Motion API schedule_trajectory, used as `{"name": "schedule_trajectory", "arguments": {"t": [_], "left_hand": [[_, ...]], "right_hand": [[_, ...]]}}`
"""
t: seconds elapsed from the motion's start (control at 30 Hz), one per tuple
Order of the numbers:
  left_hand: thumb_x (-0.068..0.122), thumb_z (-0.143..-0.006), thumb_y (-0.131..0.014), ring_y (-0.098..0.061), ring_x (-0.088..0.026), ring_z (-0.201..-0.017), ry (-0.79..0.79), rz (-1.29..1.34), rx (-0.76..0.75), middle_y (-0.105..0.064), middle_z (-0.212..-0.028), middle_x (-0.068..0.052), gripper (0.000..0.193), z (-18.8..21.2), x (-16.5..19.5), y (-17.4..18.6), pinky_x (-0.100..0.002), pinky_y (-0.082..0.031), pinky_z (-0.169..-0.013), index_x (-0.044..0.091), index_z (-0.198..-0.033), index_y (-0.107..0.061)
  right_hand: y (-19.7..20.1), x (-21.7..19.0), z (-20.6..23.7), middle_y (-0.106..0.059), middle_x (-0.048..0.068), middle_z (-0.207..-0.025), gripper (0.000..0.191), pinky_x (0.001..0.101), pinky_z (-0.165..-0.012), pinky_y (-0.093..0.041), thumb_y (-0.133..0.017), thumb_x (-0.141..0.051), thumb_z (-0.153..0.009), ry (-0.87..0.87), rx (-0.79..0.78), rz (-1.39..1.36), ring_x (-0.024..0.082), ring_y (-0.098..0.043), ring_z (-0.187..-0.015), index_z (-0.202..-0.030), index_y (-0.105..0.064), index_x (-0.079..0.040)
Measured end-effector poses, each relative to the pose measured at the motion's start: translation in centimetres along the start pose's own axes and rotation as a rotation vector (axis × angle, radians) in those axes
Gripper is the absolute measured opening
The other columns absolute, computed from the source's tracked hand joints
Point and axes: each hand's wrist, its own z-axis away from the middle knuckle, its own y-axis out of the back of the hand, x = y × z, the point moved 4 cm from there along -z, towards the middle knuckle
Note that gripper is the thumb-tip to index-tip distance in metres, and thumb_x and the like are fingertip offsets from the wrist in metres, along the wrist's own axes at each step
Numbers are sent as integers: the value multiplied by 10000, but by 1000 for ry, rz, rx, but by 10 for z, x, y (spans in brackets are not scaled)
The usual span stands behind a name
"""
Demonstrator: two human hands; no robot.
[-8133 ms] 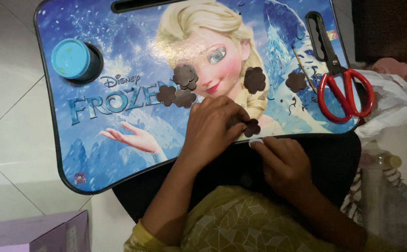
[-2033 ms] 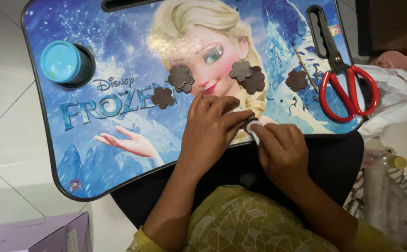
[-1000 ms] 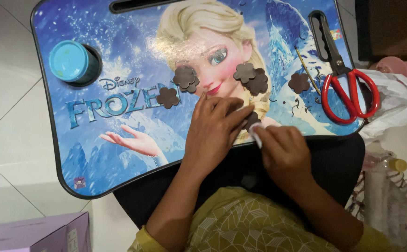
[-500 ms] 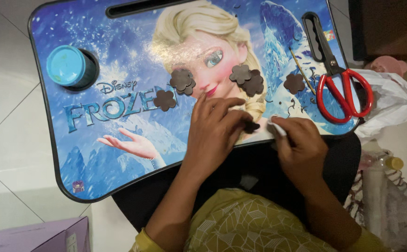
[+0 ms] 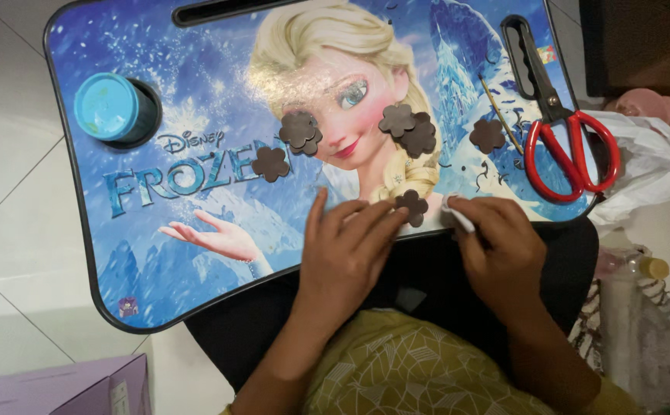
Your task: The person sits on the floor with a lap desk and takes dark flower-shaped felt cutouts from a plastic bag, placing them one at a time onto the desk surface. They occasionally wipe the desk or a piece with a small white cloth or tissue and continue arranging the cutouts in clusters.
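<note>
Though lidded, blue tub (image 5: pixel 110 105) in recess (image 5: pixel 149 121)

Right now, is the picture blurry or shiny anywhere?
Head view: mostly sharp; the left hand, the right hand and the brown flower cutout between them show clearly. Soft glare whitens the lap table's glossy top near its upper middle. The bottom right corner looks dim and cluttered.

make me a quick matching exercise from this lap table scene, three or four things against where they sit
Things:
1. red-handled scissors
2. round blue tub
3. brown flower-shaped cutout by the left hand's fingertips
4. lilac cardboard box

Places:
a. recessed cup holder, table's left end
b. floor, bottom left corner
c. table's right end
d. table's near edge, between the hands

Pairs: 1-c, 2-a, 3-d, 4-b
</note>
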Motion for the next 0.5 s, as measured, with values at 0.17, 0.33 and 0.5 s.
{"name": "schedule_trajectory", "arguments": {"t": [0.17,0.33,0.5], "left_hand": [[194,-945,-745,-593,-220,-1175,-53,-91,-17,-637,-1356,-21,419,5,10,-18,-571,-387,-1204,82,-1340,-662],[212,-936,-730,-589,-217,-1135,-54,-153,-30,-635,-1356,-27,425,12,12,-25,-564,-400,-1175,76,-1334,-669],[224,-941,-722,-580,-221,-1149,-41,-150,-6,-623,-1388,-33,422,14,15,-26,-548,-402,-1179,72,-1332,-669]], "right_hand": [[-16,-19,2,-667,101,-1065,401,429,-843,-509,-736,43,-808,384,-85,221,309,-640,-957,-1197,-710,-50],[-20,-24,6,-653,102,-1059,389,422,-826,-493,-730,43,-827,346,-69,257,306,-626,-937,-1207,-694,-31],[-19,-27,1,-660,104,-1048,394,419,-827,-494,-728,35,-811,347,-63,256,309,-622,-933,-1199,-697,-30]]}}
